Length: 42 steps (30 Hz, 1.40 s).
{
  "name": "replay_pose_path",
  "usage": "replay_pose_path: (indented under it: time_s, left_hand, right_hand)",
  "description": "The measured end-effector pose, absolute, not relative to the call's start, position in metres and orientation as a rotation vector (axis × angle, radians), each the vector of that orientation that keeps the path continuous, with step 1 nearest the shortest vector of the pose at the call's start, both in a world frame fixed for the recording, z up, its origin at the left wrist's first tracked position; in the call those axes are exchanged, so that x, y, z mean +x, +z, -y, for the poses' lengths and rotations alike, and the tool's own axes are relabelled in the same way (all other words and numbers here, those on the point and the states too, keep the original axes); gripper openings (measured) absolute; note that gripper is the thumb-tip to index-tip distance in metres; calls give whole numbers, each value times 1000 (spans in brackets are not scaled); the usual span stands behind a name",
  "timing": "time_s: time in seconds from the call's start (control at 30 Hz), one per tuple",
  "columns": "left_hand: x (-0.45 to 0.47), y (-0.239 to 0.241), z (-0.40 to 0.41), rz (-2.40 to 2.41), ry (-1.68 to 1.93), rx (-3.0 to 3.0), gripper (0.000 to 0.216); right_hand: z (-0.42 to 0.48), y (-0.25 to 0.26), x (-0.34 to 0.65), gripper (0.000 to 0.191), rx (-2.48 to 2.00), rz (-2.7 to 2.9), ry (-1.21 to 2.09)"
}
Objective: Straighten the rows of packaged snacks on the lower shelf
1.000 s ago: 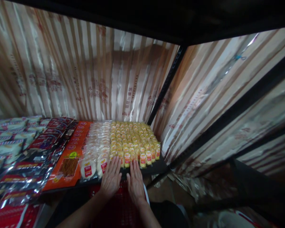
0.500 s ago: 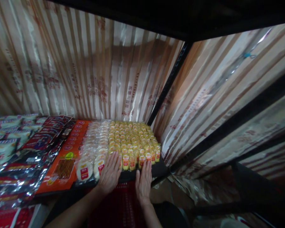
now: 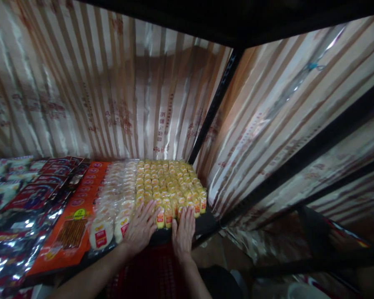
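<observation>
I'm looking down into a dark metal shelf (image 3: 205, 224) backed by striped plastic sheeting (image 3: 112, 95). My left hand (image 3: 140, 228) lies flat, fingers spread, palm down against the front row where the clear-wrapped white packs (image 3: 118, 199) meet the yellow snack packs (image 3: 168, 185); it grips nothing, just presses. My right hand (image 3: 183, 230) sits just beside it at 3 o'clock, fingers straight and together, tips touching the front yellow packs, also holding nothing. The yellow block fills the shelf's right end, back to the sheeting at 12 o'clock, in tight rows. At 9 o'clock lie orange packets (image 3: 71, 224), then red and silver foil bags (image 3: 28, 207). By my reading the stocking here is nearly finished: rows look full and even, and only the front edge is being squared off. A red basket (image 3: 149, 274) shows below at 6 o'clock; its contents I cannot make out.
</observation>
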<state>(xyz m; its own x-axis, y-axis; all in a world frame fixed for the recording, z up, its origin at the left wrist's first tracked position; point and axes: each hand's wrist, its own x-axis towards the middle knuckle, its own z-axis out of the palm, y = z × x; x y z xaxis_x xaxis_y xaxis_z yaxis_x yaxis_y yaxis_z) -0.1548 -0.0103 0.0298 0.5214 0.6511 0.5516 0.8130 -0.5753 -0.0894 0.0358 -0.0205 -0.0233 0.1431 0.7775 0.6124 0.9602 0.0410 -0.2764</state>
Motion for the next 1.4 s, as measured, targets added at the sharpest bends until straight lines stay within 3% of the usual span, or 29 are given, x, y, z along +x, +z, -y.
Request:
replay_pose_path:
  time_s: [0.23, 0.43, 0.77, 1.4]
  left_hand:
    - [-157, 63, -30, 1317, -737, -2389, 53]
    - [-152, 69, -142, 1703, -538, -2487, 53]
    - [-151, 34, -182, 1634, -438, -2543, 52]
    - [-156, 41, -206, 1668, -402, -2501, 57]
  right_hand:
    - [-21, 34, 47, 58, -1693, 1792, -365]
    - [-122, 92, 31, 57, -1808, 2258, 43]
    - [-164, 79, 17, 59, -1793, 2429, 250]
    - [-196, 83, 12, 65, -1856, 2401, 230]
